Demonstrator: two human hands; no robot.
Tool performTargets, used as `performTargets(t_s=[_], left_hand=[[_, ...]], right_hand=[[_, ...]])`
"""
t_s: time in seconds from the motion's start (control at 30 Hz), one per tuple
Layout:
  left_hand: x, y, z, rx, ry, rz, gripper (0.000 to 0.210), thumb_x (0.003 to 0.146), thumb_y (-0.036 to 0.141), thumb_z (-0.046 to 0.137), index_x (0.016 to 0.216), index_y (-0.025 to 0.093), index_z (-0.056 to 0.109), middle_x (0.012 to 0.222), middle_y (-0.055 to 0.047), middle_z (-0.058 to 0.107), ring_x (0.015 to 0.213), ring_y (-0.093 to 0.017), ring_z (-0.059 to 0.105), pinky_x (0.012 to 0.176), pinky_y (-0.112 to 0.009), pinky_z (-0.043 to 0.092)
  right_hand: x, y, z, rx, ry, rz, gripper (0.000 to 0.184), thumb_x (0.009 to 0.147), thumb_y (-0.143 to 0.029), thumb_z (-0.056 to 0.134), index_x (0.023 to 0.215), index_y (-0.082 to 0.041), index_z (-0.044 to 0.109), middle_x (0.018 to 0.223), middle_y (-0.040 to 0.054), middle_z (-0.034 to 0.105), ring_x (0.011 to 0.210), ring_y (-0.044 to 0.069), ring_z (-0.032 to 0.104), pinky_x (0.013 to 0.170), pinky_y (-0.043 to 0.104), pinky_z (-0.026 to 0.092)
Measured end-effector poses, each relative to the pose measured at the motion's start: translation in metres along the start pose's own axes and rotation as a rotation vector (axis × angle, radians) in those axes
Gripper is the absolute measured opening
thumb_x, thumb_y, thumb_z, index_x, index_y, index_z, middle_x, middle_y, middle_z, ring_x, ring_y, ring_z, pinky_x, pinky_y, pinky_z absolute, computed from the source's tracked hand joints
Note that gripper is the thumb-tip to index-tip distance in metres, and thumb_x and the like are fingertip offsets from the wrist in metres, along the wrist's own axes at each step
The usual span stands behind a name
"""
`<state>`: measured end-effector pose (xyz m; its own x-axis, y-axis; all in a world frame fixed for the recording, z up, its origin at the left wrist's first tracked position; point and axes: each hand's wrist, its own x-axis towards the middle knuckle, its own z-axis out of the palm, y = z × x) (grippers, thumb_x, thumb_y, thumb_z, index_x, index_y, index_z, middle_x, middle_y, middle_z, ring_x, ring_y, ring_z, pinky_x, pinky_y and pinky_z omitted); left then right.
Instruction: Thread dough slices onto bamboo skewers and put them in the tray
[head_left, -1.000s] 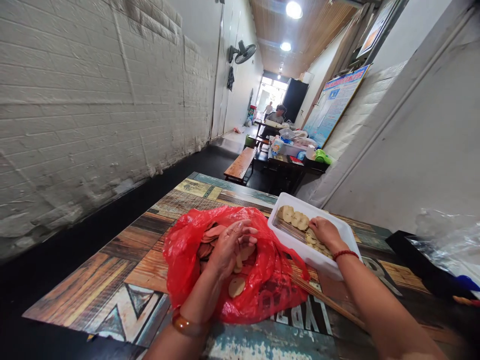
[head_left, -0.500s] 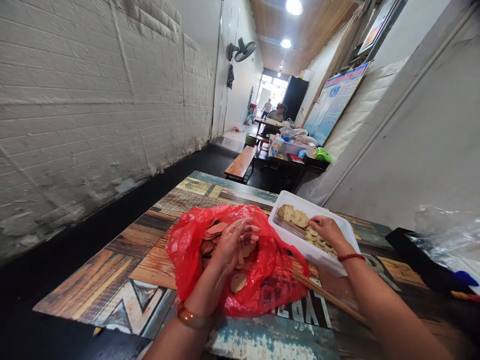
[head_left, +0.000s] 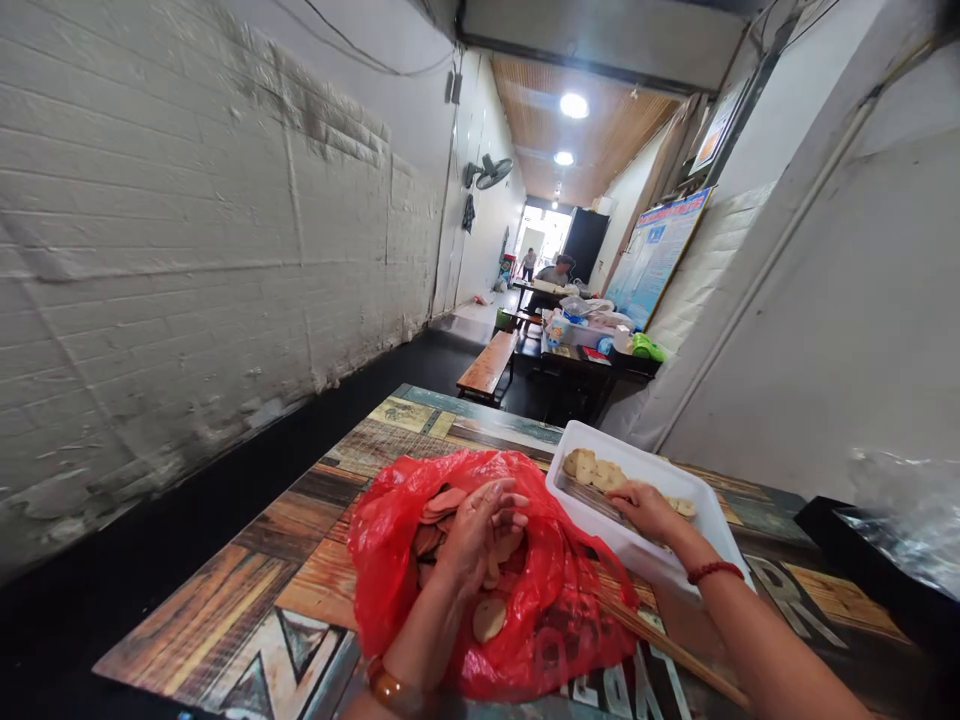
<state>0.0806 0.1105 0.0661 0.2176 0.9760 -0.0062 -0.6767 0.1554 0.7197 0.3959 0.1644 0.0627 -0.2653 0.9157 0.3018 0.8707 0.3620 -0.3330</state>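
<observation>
My left hand [head_left: 484,530] is over the mouth of a red plastic bag [head_left: 390,530], palm turned inward, fingers loosely bent and apart, with nothing visible in it. Inside the bag lie thin round slices [head_left: 489,619], some pale and some pinkish; the hand hides part of them. My right hand [head_left: 643,510] reaches into a white plastic tray [head_left: 716,510], its fingertips pinched low by the thin sticks. What the pinch holds is hidden. Pale slices threaded on sticks [head_left: 592,468] lie in rows along the tray's far side, partly behind the hand.
Loose bamboo skewers [head_left: 675,645] lie on the patterned table [head_left: 247,570] between bag and tray. To the right is a black box [head_left: 862,545] with clear plastic. Beyond stand a wooden bench [head_left: 489,363] and a cluttered table; a person [head_left: 555,272] sits farther back.
My right hand has lowered from over the slices toward the sticks on the tray's near side. My left hand stays above the bag. The camera has tilted up slightly.
</observation>
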Motion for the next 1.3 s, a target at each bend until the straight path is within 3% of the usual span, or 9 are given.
performTargets(t_s=[0.07,0.2,0.37,0.5,0.7,0.97,1.17,1.3], left_hand=[[0.000,-0.001,-0.002,0.001,0.004,-0.001,0.045,0.069,0.044,0.071,0.099,0.013,0.061,0.085,-0.009,0.069,0.063,-0.014,0.064,0.060,-0.024,0.048],[0.001,-0.003,-0.003,0.015,-0.027,-0.006,0.045,0.069,0.043,0.071,0.101,0.013,0.061,0.086,-0.009,0.069,0.063,-0.015,0.064,0.062,-0.026,0.049],[-0.003,-0.006,0.001,0.047,-0.027,0.026,0.048,0.066,0.044,0.073,0.101,0.013,0.060,0.082,-0.008,0.068,0.062,-0.014,0.064,0.061,-0.025,0.049],[-0.022,-0.006,0.000,0.102,-0.038,0.006,0.047,0.068,0.044,0.072,0.102,0.014,0.060,0.085,-0.009,0.069,0.064,-0.015,0.065,0.059,-0.025,0.049],[-0.066,0.001,-0.012,0.192,-0.073,-0.011,0.045,0.071,0.042,0.069,0.105,0.014,0.060,0.085,-0.009,0.070,0.066,-0.016,0.065,0.062,-0.026,0.047],[-0.117,-0.009,-0.025,0.282,-0.026,-0.099,0.048,0.069,0.046,0.070,0.102,0.012,0.061,0.082,-0.009,0.069,0.062,-0.015,0.063,0.063,-0.027,0.045],[-0.138,-0.017,-0.019,0.398,-0.020,-0.081,0.046,0.071,0.047,0.067,0.101,0.012,0.061,0.081,-0.009,0.069,0.061,-0.014,0.063,0.061,-0.025,0.042],[-0.137,-0.034,-0.007,0.550,-0.048,0.007,0.038,0.076,0.043,0.061,0.100,0.013,0.061,0.080,-0.008,0.069,0.062,-0.014,0.060,0.059,-0.025,0.042]], right_hand=[[-0.004,-0.004,-0.009,0.005,0.031,0.018,0.025,0.085,-0.031,0.053,0.081,-0.018,0.073,0.079,0.0047,0.071,0.072,0.019,0.065,0.065,0.028,0.049],[-0.026,-0.019,-0.029,0.023,0.130,0.072,0.035,0.087,-0.036,0.045,0.096,-0.018,0.073,0.094,0.0096,0.072,0.086,0.024,0.066,0.076,0.034,0.050],[-0.078,-0.054,-0.042,0.085,0.148,0.092,0.037,0.090,-0.040,0.043,0.102,-0.020,0.071,0.103,0.0080,0.071,0.095,0.023,0.065,0.082,0.034,0.050],[-0.124,-0.073,-0.040,0.082,0.117,0.089,0.035,0.091,-0.038,0.043,0.097,-0.020,0.072,0.098,0.0083,0.072,0.092,0.023,0.065,0.081,0.035,0.050],[-0.166,-0.069,-0.019,-0.031,0.162,0.144,0.034,0.092,-0.033,0.040,0.100,-0.019,0.069,0.096,0.0075,0.071,0.086,0.021,0.066,0.076,0.031,0.050],[-0.181,-0.071,0.030,-0.180,0.190,0.114,0.033,0.089,-0.032,0.046,0.113,-0.018,0.063,0.110,0.0127,0.065,0.102,0.027,0.059,0.083,0.040,0.046],[-0.192,-0.066,0.048,-0.286,0.248,0.108,0.028,0.091,-0.032,0.041,0.098,-0.015,0.063,0.098,0.0134,0.065,0.093,0.028,0.060,0.074,0.039,0.044],[-0.196,-0.066,0.054,-0.365,0.278,0.052,0.025,0.093,-0.030,0.040,0.101,-0.014,0.058,0.093,0.0120,0.067,0.085,0.025,0.063,0.072,0.036,0.042]])
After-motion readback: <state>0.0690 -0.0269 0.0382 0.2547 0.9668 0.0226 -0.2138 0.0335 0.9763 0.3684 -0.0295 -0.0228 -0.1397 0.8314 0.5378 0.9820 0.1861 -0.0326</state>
